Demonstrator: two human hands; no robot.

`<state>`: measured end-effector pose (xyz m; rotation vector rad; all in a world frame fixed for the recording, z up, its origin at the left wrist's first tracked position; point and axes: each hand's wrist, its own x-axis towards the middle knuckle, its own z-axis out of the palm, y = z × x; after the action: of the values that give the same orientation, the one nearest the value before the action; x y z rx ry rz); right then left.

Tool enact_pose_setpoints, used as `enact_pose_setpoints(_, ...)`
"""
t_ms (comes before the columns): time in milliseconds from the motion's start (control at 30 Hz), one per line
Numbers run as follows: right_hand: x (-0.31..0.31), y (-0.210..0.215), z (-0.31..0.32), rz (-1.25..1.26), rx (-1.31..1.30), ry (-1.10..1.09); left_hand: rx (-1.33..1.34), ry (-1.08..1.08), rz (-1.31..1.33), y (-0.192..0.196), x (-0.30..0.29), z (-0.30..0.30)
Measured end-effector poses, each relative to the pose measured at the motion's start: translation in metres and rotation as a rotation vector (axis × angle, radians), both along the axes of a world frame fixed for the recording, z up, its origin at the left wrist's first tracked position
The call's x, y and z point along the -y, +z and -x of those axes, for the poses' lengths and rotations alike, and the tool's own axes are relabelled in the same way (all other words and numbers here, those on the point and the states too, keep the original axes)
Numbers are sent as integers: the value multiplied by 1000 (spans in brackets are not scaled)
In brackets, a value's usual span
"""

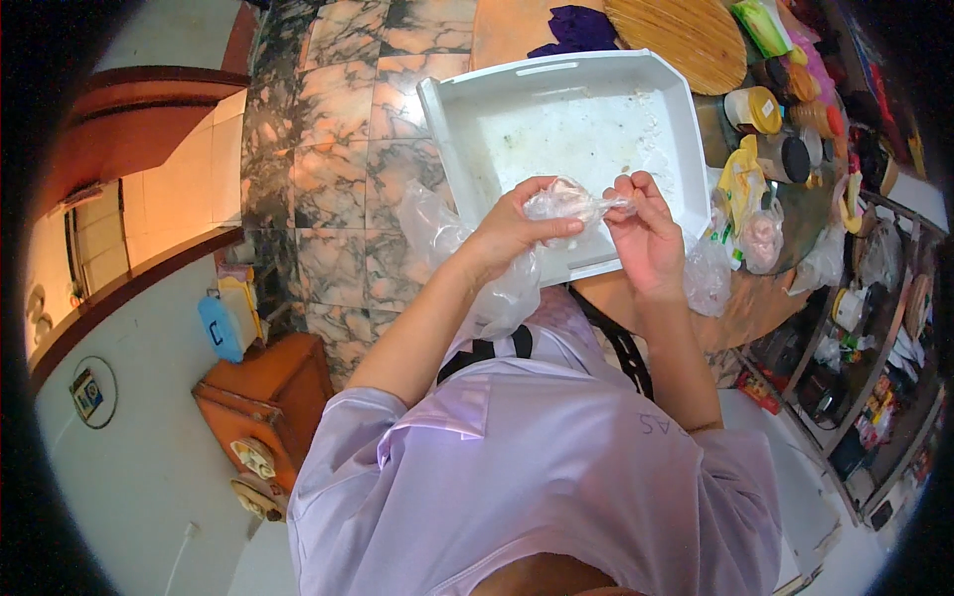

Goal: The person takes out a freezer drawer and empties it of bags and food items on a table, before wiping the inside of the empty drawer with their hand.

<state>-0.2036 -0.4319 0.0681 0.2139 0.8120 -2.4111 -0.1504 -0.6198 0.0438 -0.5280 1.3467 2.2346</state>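
Note:
A small clear plastic bag (566,201) with whitish contents is held up between my two hands, over the near part of a white plastic bin (686,139). My left hand (517,219) is closed around the bag's body. At its gathered neck, the fingers of my right hand (648,233) pinch the plastic. Dark specks and white residue mark the bin's floor. A larger clear plastic bag (507,298) hangs below my left hand at the bin's near edge, and more clear plastic (429,221) lies by the bin's left side.
On the round table (596,296), a wooden board (681,35), a dark purple cloth (578,30), lidded jars (752,109) and filled plastic bags (763,238) surround the bin. A cluttered metal rack (845,377) stands at right. A brown cabinet (268,397) is at left, beside the marbled tile floor (333,179).

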Motion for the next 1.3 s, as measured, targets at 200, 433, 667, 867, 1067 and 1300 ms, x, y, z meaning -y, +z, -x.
enact_pose_setpoints(200, -6, 7, 5, -187, -18, -115, 71, -19, 58, -1, 3, 3)
enact_pose_setpoints(433, -5, 31, -7, -342, -316, 149, 101, 227, -35, 1, -3, 3)
enact_pose_setpoints(667, 28, 45, -38, -574, -483, 411, 128, 278, -146, 3, -5, 5)
enact_pose_setpoints(867, 20, 44, -42, -642, -493, 480, 82, 261, -186, -5, -3, 4)
enact_pose_setpoints(1067, 11, 46, -42, -665, -478, 539, 85, 291, -125, -6, -9, 3)
enact_pose_setpoints(1300, 8, 61, -31, -831, -202, 419, 33, 246, -92, 1, -7, 3)
